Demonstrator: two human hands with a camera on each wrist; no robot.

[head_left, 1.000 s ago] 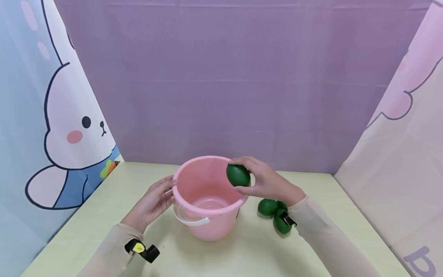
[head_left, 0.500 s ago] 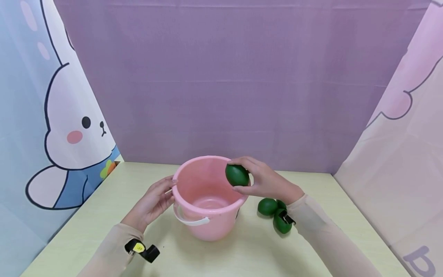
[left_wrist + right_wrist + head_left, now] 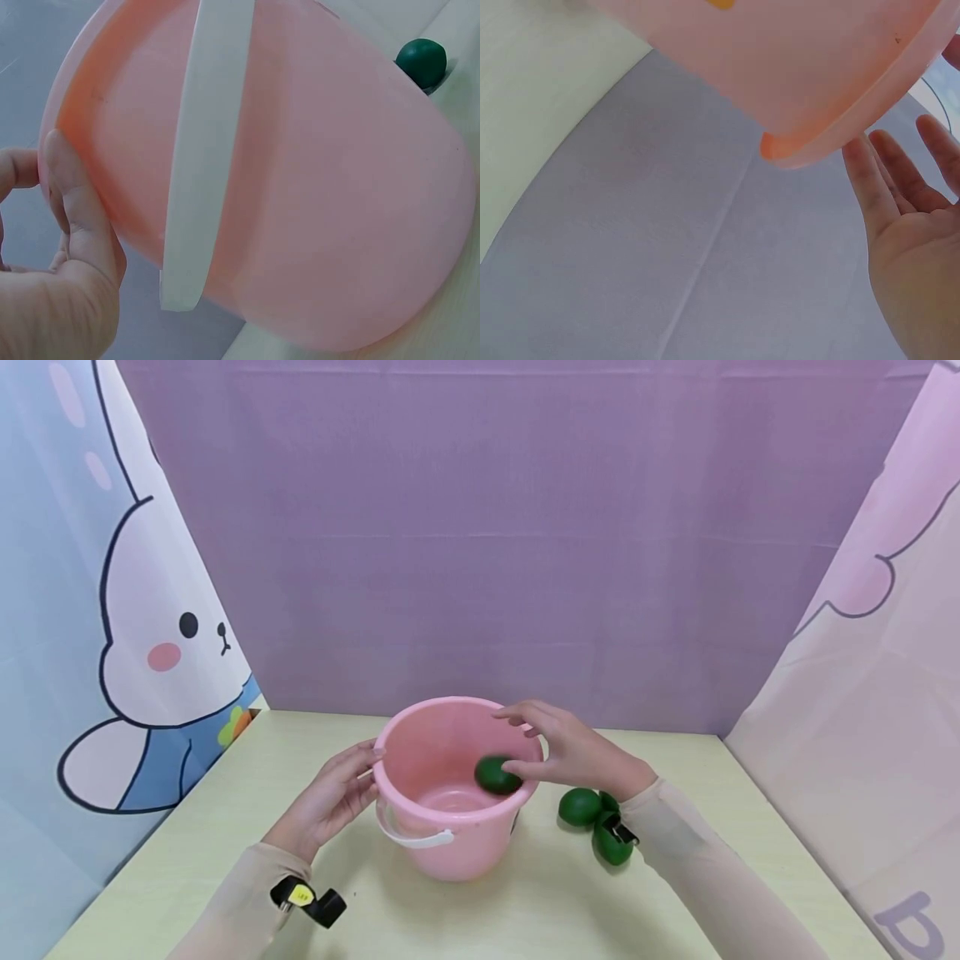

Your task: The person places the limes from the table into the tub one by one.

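A pink bucket (image 3: 457, 843) with a white handle (image 3: 420, 841) stands upright on the table. My left hand (image 3: 333, 797) pinches its rim at the left; the left wrist view shows the thumb (image 3: 79, 195) on the outside wall below the rim. Over the right side of the rim is my right hand (image 3: 573, 752), fingers spread apart with nothing between them. Just below those fingertips, inside the bucket, a dark green egg-shaped fruit (image 3: 493, 775) appears blurred, apart from the hand except where the thumb overlaps it in view. The right wrist view shows the right hand's loose fingers (image 3: 866, 180) beside the rim.
Several similar green fruits (image 3: 580, 807) lie grouped on the pale table (image 3: 675, 893) right of the bucket, partly under the right forearm. A purple cloth (image 3: 495, 543) hangs behind the table, with printed cloths at both sides.
My right hand has spread its fingers and let go of the green fruit, which has dropped from rim height into the bucket. The left hand and the bucket have stayed in place.
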